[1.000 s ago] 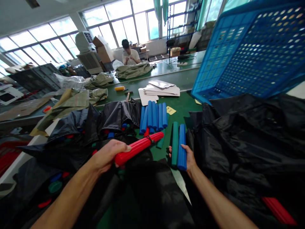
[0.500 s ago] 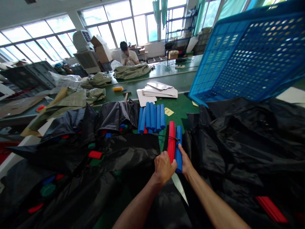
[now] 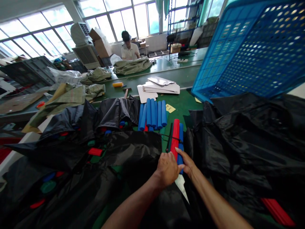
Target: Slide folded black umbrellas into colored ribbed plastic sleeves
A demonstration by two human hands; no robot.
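Note:
A red ribbed tube point(image 3: 175, 135) and a blue ribbed tube point(image 3: 181, 130) stand side by side, pointing away from me, with a thin black cord point(image 3: 177, 140) across them. My left hand point(image 3: 168, 168) is closed around the lower end of the red tube. My right hand point(image 3: 188, 163) grips the pair from the right, its thumb lying on the red tube and its other fingers partly hidden. Left of the red tube is a narrow dark strip point(image 3: 170, 137). A pale pointed piece point(image 3: 182, 187) shows below my hands.
Several blue ribbed tubes point(image 3: 152, 113) lie beyond my hands, near a yellow paper tag point(image 3: 170, 108) and stacked white cards point(image 3: 162, 87). Black bags point(image 3: 133, 148) spread left, more black fabric point(image 3: 243, 136) right. A blue perforated crate point(image 3: 252, 54) leans at right. A person point(image 3: 130, 49) sits across the tables.
The red and blue tubes have come closer together, and the blue one now sits partly behind the red. My right thumb has moved onto the red tube. The view has shifted slightly.

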